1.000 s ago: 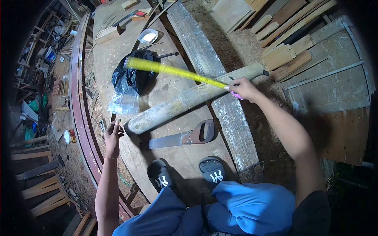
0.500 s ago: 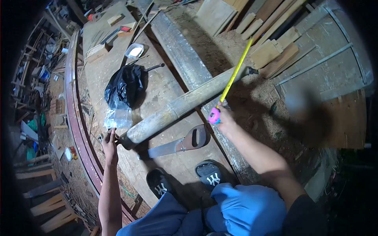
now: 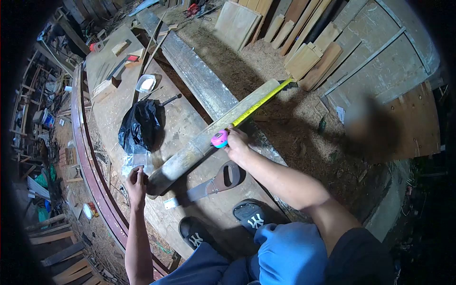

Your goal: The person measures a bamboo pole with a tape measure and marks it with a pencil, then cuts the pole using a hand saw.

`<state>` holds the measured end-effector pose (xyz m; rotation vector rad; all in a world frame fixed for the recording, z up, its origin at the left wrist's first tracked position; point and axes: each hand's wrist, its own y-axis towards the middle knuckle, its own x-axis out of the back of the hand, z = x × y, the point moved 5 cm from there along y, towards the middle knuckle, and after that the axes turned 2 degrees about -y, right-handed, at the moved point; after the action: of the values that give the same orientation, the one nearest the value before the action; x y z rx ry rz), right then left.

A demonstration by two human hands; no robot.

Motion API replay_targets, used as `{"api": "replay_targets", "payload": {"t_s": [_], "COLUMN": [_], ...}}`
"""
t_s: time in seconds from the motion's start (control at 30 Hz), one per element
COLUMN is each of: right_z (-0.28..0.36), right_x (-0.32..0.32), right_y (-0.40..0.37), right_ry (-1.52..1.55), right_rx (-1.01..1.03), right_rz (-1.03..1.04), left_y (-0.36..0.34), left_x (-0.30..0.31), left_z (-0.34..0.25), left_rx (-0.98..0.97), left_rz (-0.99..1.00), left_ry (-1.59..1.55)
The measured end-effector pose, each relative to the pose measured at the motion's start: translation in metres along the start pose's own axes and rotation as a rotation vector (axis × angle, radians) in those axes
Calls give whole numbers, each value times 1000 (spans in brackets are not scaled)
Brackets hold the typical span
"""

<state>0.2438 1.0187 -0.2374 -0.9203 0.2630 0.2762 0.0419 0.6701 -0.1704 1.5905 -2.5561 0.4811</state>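
A long bamboo pole [image 3: 204, 137] lies slanted across a wooden workbench [image 3: 123, 99]. My right hand [image 3: 236, 144] grips a pink tape measure [image 3: 220, 138] held against the pole's middle. Its yellow blade [image 3: 260, 102] runs along the pole to the far end. My left hand [image 3: 135, 181] rests on the pole's near end, fingers curled against it. A handsaw [image 3: 211, 183] lies on the bench just below the pole.
A black plastic bag [image 3: 138, 124] and a clear bag [image 3: 133, 159] lie left of the pole. A white tub [image 3: 145, 83] and a hammer [image 3: 166, 101] sit farther back. Planks [image 3: 304, 52] are stacked on the sawdust floor at right. My sandalled feet [image 3: 249, 211] rest on the bench.
My right hand brought the tape measure from above the pole down onto it, and the blade now lies along the pole. My left hand has closed onto the near end.
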Motion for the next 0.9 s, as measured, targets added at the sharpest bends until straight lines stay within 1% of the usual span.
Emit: {"api": "replay_targets", "payload": {"t_s": [0.03, 0.1, 0.17, 0.23, 0.27, 0.33, 0.37, 0.43, 0.5, 0.57, 0.67, 0.83, 0.9], "right_z": [-5, -17, -25, -25, -26, -33, -35, -38, -39, -39, -37, -35, -35], "right_x": [-5, -15, -20, -26, -29, -31, -31, -30, -28, -26, -26, -26, -26], "right_y": [-2, -8, -14, -31, -35, -36, -37, -42, -45, -45, -44, -50, -50], "right_ry": [-42, -24, -7, -71, -88, -125, -163, -166, -173, -174, -154, -142, -108], "right_rx": [-12, -23, -33, -87, -79, -65, -49, -29, 18, 10, -14, -57, -66], "right_rz": [10, 35, 58, 60, 50, 46, 42, 36, 24, 40, 60, 75, 86], "left_y": [1, -5, -1, 0, -2, -5, -3, 1, 0, -1, -4, -2, -1], "left_x": [-11, -31, -42, -56, -61, -69, -69, -77, -81, -90, -101, -115, -119], "left_z": [-10, -28, -24, -25, -27, -37, -31, -29, -30, -37, -51, -55, -58], "left_rx": [-20, 49, 42, 50, 52, -3, -1, -87, -83, -155, -162, -127, -236], "left_rz": [52, 69, 129, 186, 186, 218, 217, 263, 248, 272, 294, 327, 337], "left_ry": [-7, 19, 37, -10, -9, 104, 106, 185, 241, 259, 296, 328, 374]}}
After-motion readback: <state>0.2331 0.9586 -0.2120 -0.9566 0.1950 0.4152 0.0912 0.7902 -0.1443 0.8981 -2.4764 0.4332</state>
